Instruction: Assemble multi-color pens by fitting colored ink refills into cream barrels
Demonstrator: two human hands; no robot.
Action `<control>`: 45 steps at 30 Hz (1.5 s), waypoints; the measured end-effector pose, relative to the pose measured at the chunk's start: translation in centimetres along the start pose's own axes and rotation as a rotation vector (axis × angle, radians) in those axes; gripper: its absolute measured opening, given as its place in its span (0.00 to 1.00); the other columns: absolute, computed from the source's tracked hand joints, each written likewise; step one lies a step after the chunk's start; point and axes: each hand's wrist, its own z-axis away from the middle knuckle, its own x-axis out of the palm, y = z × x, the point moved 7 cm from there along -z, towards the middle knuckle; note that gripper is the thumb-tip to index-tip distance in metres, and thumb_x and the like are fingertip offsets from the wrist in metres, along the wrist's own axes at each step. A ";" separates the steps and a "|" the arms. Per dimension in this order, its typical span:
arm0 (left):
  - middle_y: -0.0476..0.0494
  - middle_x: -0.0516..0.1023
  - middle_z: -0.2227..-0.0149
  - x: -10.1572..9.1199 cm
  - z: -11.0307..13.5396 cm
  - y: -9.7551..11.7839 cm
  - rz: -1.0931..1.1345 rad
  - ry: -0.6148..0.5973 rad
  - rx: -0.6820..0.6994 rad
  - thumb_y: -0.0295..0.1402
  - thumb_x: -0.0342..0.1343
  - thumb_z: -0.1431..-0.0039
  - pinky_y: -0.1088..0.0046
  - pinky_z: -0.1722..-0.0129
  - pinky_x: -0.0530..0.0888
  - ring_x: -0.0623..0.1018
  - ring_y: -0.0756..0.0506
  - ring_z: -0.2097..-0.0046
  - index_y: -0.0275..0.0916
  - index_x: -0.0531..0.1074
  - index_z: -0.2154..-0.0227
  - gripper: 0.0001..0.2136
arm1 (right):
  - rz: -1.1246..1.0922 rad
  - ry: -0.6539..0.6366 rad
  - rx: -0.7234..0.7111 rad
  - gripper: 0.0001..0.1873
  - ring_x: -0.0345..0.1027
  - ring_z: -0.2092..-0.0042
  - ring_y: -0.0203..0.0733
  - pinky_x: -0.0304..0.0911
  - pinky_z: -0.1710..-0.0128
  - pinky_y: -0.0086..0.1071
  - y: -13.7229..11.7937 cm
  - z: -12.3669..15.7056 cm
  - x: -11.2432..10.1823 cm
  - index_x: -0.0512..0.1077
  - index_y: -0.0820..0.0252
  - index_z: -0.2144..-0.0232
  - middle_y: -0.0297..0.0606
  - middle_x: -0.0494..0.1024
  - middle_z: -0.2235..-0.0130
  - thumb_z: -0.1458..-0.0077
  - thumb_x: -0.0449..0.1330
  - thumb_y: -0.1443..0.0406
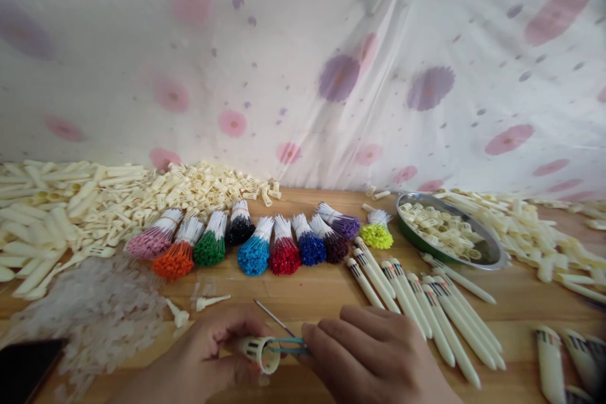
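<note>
My left hand (208,350) is closed around a cream slotted pen sleeve (255,348), its round open end turned to the right. From the right, my right hand (369,350) pinches thin ink refills (290,350); light blue ones reach into the sleeve's open end. Another thin refill (272,315), white with a dark tip section, slants up and left from the right fingers, outside the sleeve. The right fingertips are partly hidden behind the knuckles. Beyond the hands stand bundles of refills, among them light blue (255,255), red (284,255) and purple (343,224).
Assembled multicolour pens (440,315) lie right of my right hand. Behind them is a metal bowl (497,259) of slotted sleeves. Cream pen parts (42,221) heap at the left, above clear plastic pieces (108,309). A dark phone-like slab (28,366) lies front left.
</note>
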 end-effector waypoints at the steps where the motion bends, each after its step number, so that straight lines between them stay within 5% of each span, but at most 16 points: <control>1: 0.54 0.77 0.71 0.1 0.0 0.0 0.006 -0.006 -0.005 0.31 0.65 0.56 0.77 0.67 0.68 0.72 0.48 0.66 0.47 0.78 0.70 0.07 | -0.004 0.006 -0.001 0.13 0.50 0.81 0.34 0.38 0.82 0.33 0.0 0.0 0.0 0.70 0.64 0.72 0.32 0.66 0.81 0.39 0.48 0.72; 9: 0.54 0.77 0.71 0.4 0.1 0.1 0.015 -0.037 -0.001 0.31 0.65 0.54 0.77 0.68 0.68 0.73 0.48 0.67 0.46 0.78 0.69 0.07 | -0.029 0.005 -0.016 0.14 0.49 0.80 0.34 0.38 0.82 0.33 -0.1 -0.1 0.0 0.70 0.65 0.72 0.32 0.66 0.81 0.38 0.47 0.71; 17: 0.52 0.80 0.60 -0.3 0.3 1.0 -0.190 0.074 0.111 0.31 0.61 0.48 0.73 0.58 0.71 0.77 0.43 0.57 0.51 0.76 0.62 0.10 | -0.210 -0.010 0.088 0.09 0.54 0.79 0.33 0.46 0.81 0.30 0.5 -0.2 0.4 0.70 0.65 0.72 0.32 0.69 0.80 0.40 0.53 0.70; 25: 0.52 0.82 0.62 -0.6 0.7 1.6 -0.250 0.162 0.155 0.32 0.61 0.50 0.71 0.59 0.72 0.78 0.42 0.59 0.50 0.77 0.64 0.10 | -0.275 -0.009 0.102 0.08 0.58 0.78 0.32 0.51 0.80 0.28 0.7 -0.3 0.4 0.71 0.65 0.70 0.33 0.72 0.79 0.40 0.53 0.70; 37: 0.54 0.81 0.62 -0.4 0.6 0.1 -0.105 0.079 0.085 0.32 0.63 0.51 0.74 0.60 0.72 0.77 0.44 0.59 0.51 0.76 0.63 0.11 | -0.090 -0.040 0.054 0.11 0.53 0.79 0.34 0.43 0.82 0.31 0.4 -0.4 -0.5 0.69 0.64 0.76 0.33 0.68 0.80 0.42 0.53 0.73; 45: 0.53 0.80 0.67 -0.2 0.4 0.7 -0.078 0.085 0.043 0.33 0.64 0.54 0.75 0.64 0.71 0.76 0.44 0.62 0.47 0.77 0.68 0.08 | -0.111 -0.005 0.026 0.08 0.51 0.80 0.34 0.41 0.82 0.31 0.5 0.1 0.1 0.70 0.64 0.70 0.32 0.68 0.80 0.41 0.52 0.71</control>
